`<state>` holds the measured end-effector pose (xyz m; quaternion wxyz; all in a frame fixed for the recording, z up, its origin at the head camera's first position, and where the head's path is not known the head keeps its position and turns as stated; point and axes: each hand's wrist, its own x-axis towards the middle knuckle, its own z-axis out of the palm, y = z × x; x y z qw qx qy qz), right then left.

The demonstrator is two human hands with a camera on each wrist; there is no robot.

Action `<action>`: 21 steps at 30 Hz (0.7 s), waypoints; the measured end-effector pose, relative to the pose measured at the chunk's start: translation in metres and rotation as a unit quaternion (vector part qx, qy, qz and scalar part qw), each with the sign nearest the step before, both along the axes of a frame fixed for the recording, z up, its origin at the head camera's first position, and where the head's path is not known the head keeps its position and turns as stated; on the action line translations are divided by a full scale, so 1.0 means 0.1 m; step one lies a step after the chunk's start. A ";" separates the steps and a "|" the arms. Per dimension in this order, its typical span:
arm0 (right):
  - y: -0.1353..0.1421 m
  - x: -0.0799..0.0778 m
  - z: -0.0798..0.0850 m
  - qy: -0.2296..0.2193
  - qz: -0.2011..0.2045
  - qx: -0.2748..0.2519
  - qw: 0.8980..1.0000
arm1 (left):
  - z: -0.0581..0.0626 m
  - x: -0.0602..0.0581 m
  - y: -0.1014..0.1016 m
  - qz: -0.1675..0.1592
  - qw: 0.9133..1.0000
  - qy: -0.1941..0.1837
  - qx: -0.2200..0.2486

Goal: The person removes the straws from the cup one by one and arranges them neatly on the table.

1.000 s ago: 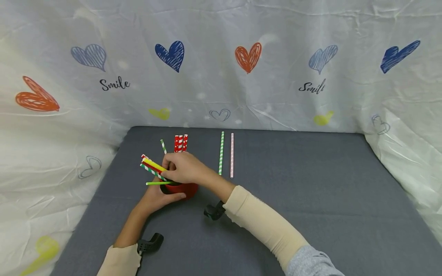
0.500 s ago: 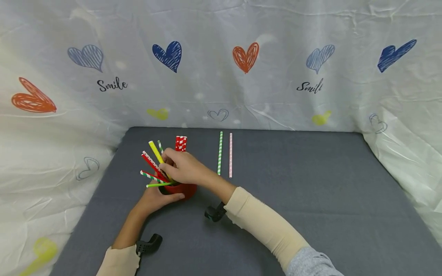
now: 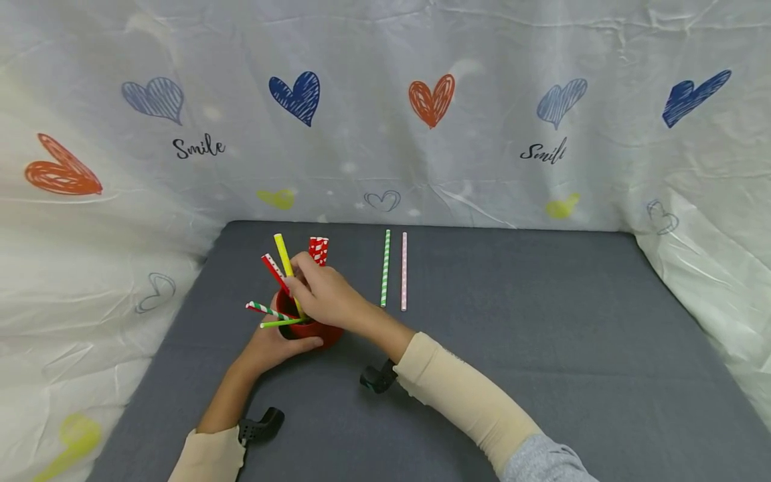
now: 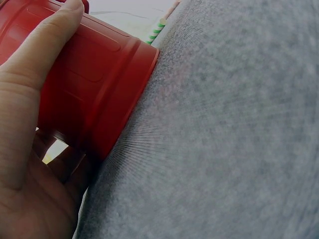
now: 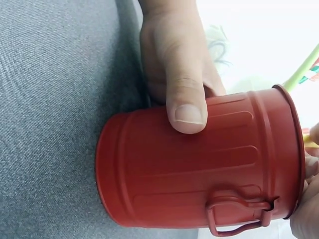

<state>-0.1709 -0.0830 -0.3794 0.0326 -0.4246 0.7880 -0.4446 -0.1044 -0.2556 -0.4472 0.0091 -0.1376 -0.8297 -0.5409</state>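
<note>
My left hand (image 3: 283, 345) grips a small red metal bucket (image 5: 189, 164) with a wire side handle, its thumb across the wall in both wrist views. Paper straws stick out of the bucket. Over the rim, my right hand (image 3: 328, 294) pinches a yellow straw (image 3: 282, 251) between thumb and fingers; its fingertips are partly hidden. Red and white-dotted straws (image 3: 274, 270) lean left beside it. A green-striped straw (image 3: 265, 309) and a lime green straw (image 3: 280, 323) lie low over the left rim. Behind the hand rise red patterned straws (image 3: 318, 250), their lower ends hidden.
On the grey cloth-covered table (image 3: 512, 348), a light green striped straw (image 3: 385, 268) and a pink straw (image 3: 404, 271) lie side by side, right of the bucket. A white curtain (image 3: 361, 154) printed with hearts hangs behind the table and along its sides.
The yellow straw has swung from leaning left to nearly upright. Red straws beside it have tilted up too. A green-striped straw behind the hand is no longer visible. My left hand stays put.
</note>
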 end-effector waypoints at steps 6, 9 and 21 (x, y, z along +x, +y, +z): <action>0.03 0.00 0.00 -0.007 0.017 -0.001 1.000 | -0.01 -0.01 0.00 0.001 1.000 -0.011 0.004; 0.04 -0.01 0.00 -0.024 0.019 -0.003 1.000 | -0.03 -0.03 0.00 -0.010 1.000 0.010 0.016; 0.07 -0.02 -0.07 -0.030 0.039 -0.069 0.996 | -0.06 -0.01 0.00 0.007 1.000 0.010 0.012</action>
